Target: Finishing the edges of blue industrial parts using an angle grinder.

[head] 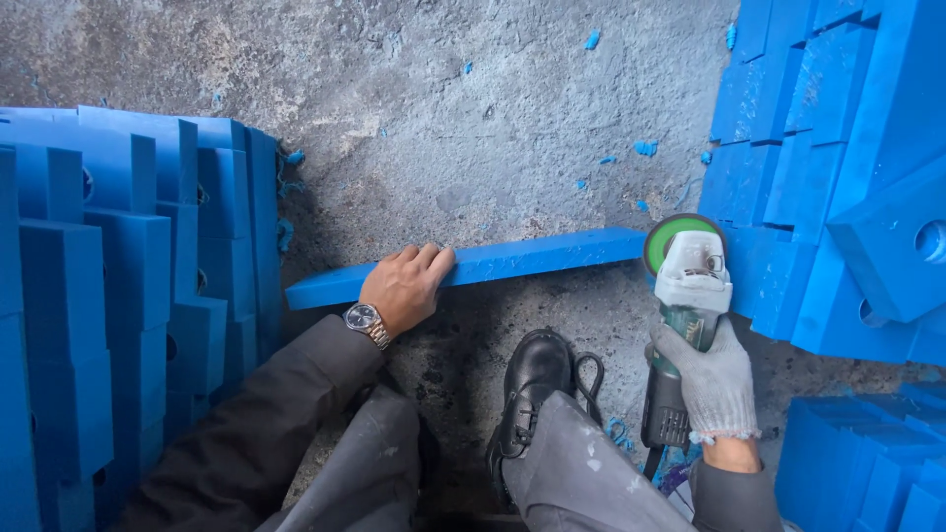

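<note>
A long blue plastic strip (532, 258) lies across the rough concrete floor. My left hand (404, 288), bare with a wristwatch (366, 320), presses down on the strip near its left end. My right hand (714, 382), in a grey knit glove, grips the body of a green and grey angle grinder (688, 296). The grinder's green disc guard (680, 236) sits at the strip's right end, touching or just beside it.
Stacks of blue plastic blocks (108, 296) stand at the left, and more blue blocks (838, 177) are piled at the right, some with round holes. My black shoe (532, 389) rests on the floor below the strip. Blue shavings lie scattered on the concrete (473, 118).
</note>
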